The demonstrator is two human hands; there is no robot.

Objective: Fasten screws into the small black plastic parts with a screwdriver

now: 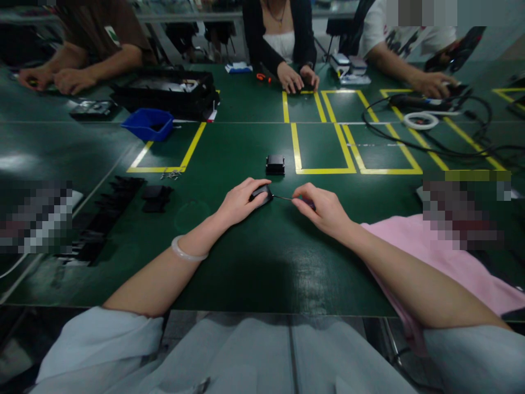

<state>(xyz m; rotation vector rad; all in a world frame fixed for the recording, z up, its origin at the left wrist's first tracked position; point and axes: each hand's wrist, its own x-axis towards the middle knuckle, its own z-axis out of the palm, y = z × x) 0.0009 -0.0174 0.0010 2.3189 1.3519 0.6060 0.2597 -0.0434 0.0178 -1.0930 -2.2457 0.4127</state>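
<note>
My left hand (240, 201) is curled over a small black part (262, 192) that rests on the green table (254, 257). My right hand (324, 208) pinches a thin tool (287, 198) by its dark handle, and the metal tip reaches the black part. A second small black block (275, 164) stands on the table just beyond my hands. A pale bangle (186, 253) circles my left wrist.
Rows of black parts (102, 219) lie at the left. A blue bin (148, 123) and a black tray (168, 90) sit at the far left. Yellow tape boxes (320, 148), black cables (451, 137) and a white ring (420, 120) are at the far right. Three people sit opposite. Pink cloth (435, 262) lies at the right.
</note>
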